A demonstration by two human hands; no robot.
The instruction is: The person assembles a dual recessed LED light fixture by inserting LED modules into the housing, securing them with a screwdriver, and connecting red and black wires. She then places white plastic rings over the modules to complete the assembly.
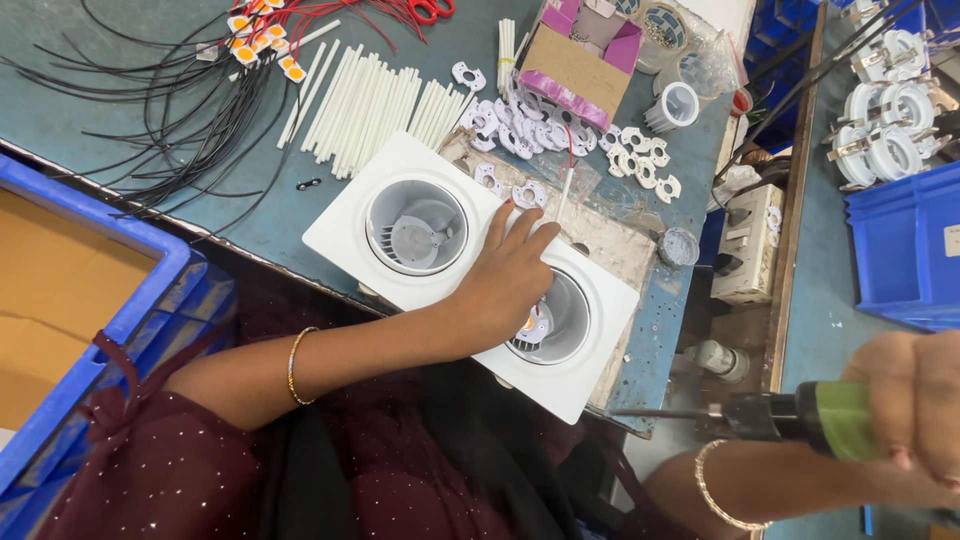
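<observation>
Worn teal-blue counter [120, 120] fills the upper left, w/ a big blue plastic crate [110, 300] lined w/ brown cardboard at its near-left edge. A second blue plastic bin [900, 250] sits far right, beside a stack of white round lamp housings w/ metal clips [885, 110].

Centre: a white square-plate twin downlight fixture [440, 290] w/ two round grey cups lies diagonally on the counter's near edge, part of it overhanging. The left cup [415, 228] is open to view; the right cup [555, 320] shows a small orange-and-white part inside. The left hand [505, 280] lies flat on the fixture betw. the two cups, fingers spread wide and pressing down, gripping nothing. Gold bangle [293, 365] on that forearm.

Lower right: the right hand [915, 400] is wrapped tight round a green-and-black power screwdriver [800, 418], bit pointing left toward the fixture's right corner but well apart from it, off the counter edge. Another gold bangle [720, 490] on that wrist.

Behind the fixture: a row of white plastic tubes [370, 100] lying side by side, a tangle of black wires [170, 130] w/ orange-and-white connectors at upper left, an open brown-and-purple cardboard box [580, 60], and a scatter of small white plastic ring clips [560, 135] just beside it. A small grey round cap [678, 247] rests near the counter's right edge. A white switch-and-socket box [745, 245] hangs on the counter's right side.
</observation>
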